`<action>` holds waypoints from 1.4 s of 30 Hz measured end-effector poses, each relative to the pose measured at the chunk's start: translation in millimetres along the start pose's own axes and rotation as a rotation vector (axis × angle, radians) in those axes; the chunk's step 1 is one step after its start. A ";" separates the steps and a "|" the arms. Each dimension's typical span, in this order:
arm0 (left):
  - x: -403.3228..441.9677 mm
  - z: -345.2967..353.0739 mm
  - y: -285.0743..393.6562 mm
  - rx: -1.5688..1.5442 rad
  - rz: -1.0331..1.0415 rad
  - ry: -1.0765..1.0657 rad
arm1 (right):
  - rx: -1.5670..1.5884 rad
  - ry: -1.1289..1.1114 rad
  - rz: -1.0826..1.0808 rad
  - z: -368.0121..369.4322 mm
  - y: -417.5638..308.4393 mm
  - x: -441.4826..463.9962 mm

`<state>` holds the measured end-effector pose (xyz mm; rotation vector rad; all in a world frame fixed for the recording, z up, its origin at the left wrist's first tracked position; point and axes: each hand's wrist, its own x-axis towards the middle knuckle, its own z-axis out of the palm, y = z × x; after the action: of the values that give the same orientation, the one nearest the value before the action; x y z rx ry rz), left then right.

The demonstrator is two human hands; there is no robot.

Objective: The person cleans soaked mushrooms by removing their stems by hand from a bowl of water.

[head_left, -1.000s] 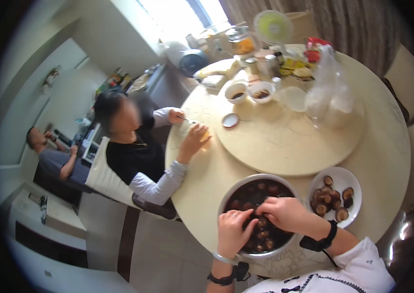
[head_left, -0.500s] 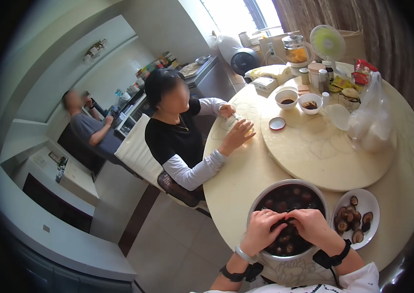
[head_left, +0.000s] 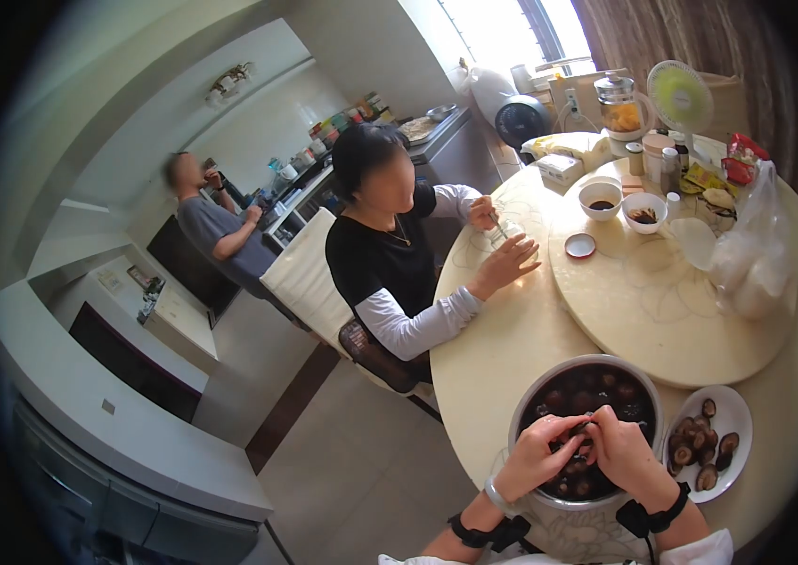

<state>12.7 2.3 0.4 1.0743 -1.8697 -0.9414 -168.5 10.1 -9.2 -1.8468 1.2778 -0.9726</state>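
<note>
Biggest risk first: bowl (head_left: 519, 414) of dark water and mushrooms (head_left: 580, 487) sits on the table (head_left: 479, 377) near the wearer's side. Forearm bump could slop it. Next, plate (head_left: 741, 447) with more mushrooms is just beside it, outside the turntable (head_left: 663, 330); a stray right elbow could nudge it. Black strap (head_left: 670, 511) on the right wrist is close to the rim; could get wet or snag if the wrist drops. Smallest: dark piece (head_left: 588, 426), probably a mushroom, over the bowl. Left hand (head_left: 533, 454) and right hand (head_left: 623, 456) are together, fingertips pinching it. Wet and slick, so it could slip, splash or tear.

Text: box (head_left: 560, 169), red packet (head_left: 746, 157), yellow packet (head_left: 703, 179), bottles (head_left: 669, 170) all too small or blurred to read. No brand legible.
</note>
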 end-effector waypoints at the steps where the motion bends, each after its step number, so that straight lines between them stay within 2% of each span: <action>1: -0.7 -0.7 0.8 -0.026 -0.025 -0.009 | -0.057 -0.001 -0.035 0.5 2.4 -1.6; 4: -2.2 -2.5 -0.2 -0.023 -0.055 -0.015 | -0.107 -0.061 -0.042 -8.3 -2.0 -0.3; 6: -3.0 -2.4 3.3 -0.030 -0.083 0.007 | -0.070 -0.091 0.072 -16.7 -15.2 2.5; 8: -4.1 -1.4 1.5 -0.022 -0.124 0.011 | -0.373 -0.016 -0.117 -19.9 -14.1 -1.4; 10: -3.7 -5.2 8.3 0.129 -0.134 0.008 | -0.341 0.173 -0.250 -24.2 -20.1 -0.6; 12: -1.8 -3.6 9.9 0.145 -0.077 0.049 | -0.391 0.196 -0.254 -32.7 -33.8 -1.3; 16: 1.8 -0.7 10.7 0.245 0.004 0.000 | -0.624 -0.007 -0.223 -22.7 -33.9 -4.0; 18: -0.7 -1.8 2.7 0.364 -0.029 -0.061 | -0.640 0.007 -0.233 -15.6 -41.3 -1.9; 20: 3.5 4.1 3.2 0.341 0.105 0.016 | -0.659 0.003 -0.244 -6.7 -43.3 -1.3; 21: 3.9 4.0 0.9 0.413 0.141 -0.011 | -0.719 -0.042 -0.214 -5.9 -46.4 -1.1; 24: 3.9 6.6 5.4 0.519 0.177 0.041 | -0.771 0.058 -0.172 -2.6 -38.7 -0.5; 26: 4.6 2.5 18.4 0.565 0.107 0.020 | -0.815 0.050 -0.136 -9.6 -36.7 -1.4; 29: 4.8 -4.5 25.8 0.735 0.126 0.044 | -0.888 0.083 -0.043 -19.6 -29.9 -5.2; 30: 2.9 -8.1 24.8 0.821 0.062 0.047 | -0.897 0.079 0.005 -21.3 -24.7 -6.4; 32: 0.3 -14.0 8.2 0.835 0.005 0.094 | -0.878 0.087 0.062 -27.1 -11.7 -9.3; 35: -1.9 -21.1 4.3 0.825 -0.071 0.054 | -0.885 0.075 0.099 -32.5 -2.6 -12.2; 38: -0.6 -19.3 10.7 0.754 -0.007 0.067 | -0.827 0.051 0.091 -30.4 -14.6 -9.2; 39: 1.2 -18.7 14.6 0.716 0.039 0.070 | -0.810 0.084 0.008 -28.0 -16.7 -8.5; 42: 0.8 -11.3 19.4 0.424 0.050 0.067 | -0.438 0.112 -0.152 -24.8 -30.6 -4.1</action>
<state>15.9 6.4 22.3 1.2790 -2.0811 -0.4804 -177.4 19.9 28.1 -2.2764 1.5289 -0.9392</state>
